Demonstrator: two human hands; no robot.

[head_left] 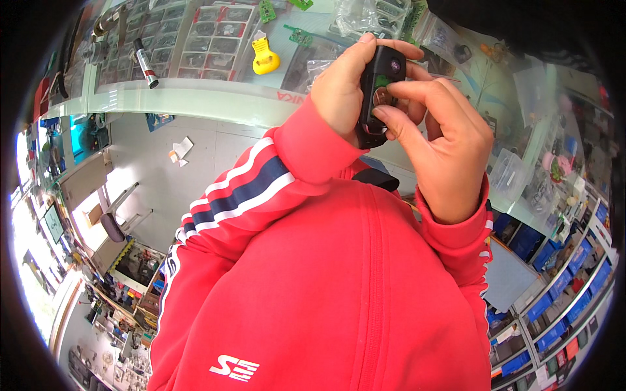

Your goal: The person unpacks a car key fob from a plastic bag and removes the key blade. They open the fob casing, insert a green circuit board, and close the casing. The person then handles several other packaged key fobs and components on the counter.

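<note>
Above the glass counter, my left hand (339,91) is closed around a black oblong casing (369,91), which looks like a key fob body. A round lens-like spot shows at its far end, and a bit of green circuit board (381,81) lies inside. My right hand (450,130) pinches with thumb and forefinger at a round shiny disc (382,97), like a coin cell, set in the casing. Whether the disc is loose there I cannot tell. The other right fingers curl behind and are partly hidden. A yellow key-shaped piece (265,58) rests on the counter to the left.
The glass counter (215,104) curves across the far side, with trays of small parts (218,39) under it. On it are a marker (145,64), small green boards (298,34) and clear plastic bags (372,18). Blue bins (553,333) fill shelves at right; a stool (113,227) stands left.
</note>
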